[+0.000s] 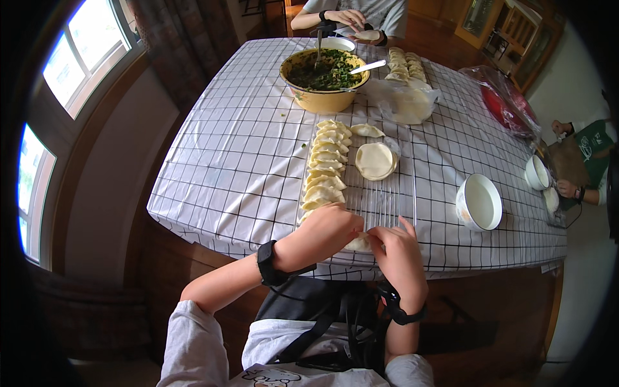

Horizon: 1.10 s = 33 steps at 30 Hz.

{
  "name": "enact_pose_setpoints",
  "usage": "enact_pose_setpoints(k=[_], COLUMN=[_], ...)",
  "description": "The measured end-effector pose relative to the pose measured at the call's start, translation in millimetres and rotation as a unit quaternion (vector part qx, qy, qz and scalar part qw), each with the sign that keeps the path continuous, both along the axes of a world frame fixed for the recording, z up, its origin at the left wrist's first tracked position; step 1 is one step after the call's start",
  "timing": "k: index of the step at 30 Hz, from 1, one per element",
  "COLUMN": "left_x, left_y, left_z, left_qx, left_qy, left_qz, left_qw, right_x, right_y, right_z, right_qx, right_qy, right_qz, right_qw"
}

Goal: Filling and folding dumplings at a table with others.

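Observation:
Between my two hands, at the near edge of the table, is a dumpling (359, 243) partly hidden by my fingers. My left hand (325, 232) pinches its edge from the left, and my right hand (394, 246) pinches it from the right. Just beyond my left hand, a row of folded dumplings (325, 167) overlaps along the left side of a clear ridged plastic tray (382, 203). A stack of round dough wrappers (375, 161) rests on the tray's far right part. One more dumpling (367, 130) lies beyond the stack.
A yellow enamel basin (324, 99) holds chopped green filling, with a fork and a spoon (368, 66) in it. Right of the tray stands a white bowl (478, 202). A plastic bag of wrappers (408, 101) and more dumplings (406, 65) lie farther back. Other people's hands (350, 19) work opposite and at right.

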State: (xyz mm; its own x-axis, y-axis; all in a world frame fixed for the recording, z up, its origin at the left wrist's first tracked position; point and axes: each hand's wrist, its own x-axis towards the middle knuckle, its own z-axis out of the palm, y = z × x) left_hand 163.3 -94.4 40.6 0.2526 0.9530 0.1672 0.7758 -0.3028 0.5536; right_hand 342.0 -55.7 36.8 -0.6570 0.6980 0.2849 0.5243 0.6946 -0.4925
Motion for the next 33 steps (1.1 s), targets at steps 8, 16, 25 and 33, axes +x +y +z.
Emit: enact_pose_setpoints(k=[8,16,25,33], left_x=[-0.2,2.8,-1.5,-49.1], left_y=[1.1,-2.2,-14.2,-21.9], left_z=[-8.3,-8.3,0.9,46.2], left_qx=[-0.019,0.046,0.051,0.032], left_qy=[0.023,0.024,0.009,-0.201], left_qz=[-0.006,-0.027,-0.022,0.148], left_qw=[1.0,0.998,0.998,0.968], right_x=[-4.8,2.0,10.2,53.9], right_y=[2.8,1.5,4.2,0.8], right_z=[6.0,8.3,13.9,73.7], right_qx=[-0.073,-0.079,-0.034,0.002], right_qy=[-0.083,-0.028,0.075,0.006], right_qz=[0.004,0.023,-0.001,-0.051], right_qw=[0.994,0.996,0.997,0.999])
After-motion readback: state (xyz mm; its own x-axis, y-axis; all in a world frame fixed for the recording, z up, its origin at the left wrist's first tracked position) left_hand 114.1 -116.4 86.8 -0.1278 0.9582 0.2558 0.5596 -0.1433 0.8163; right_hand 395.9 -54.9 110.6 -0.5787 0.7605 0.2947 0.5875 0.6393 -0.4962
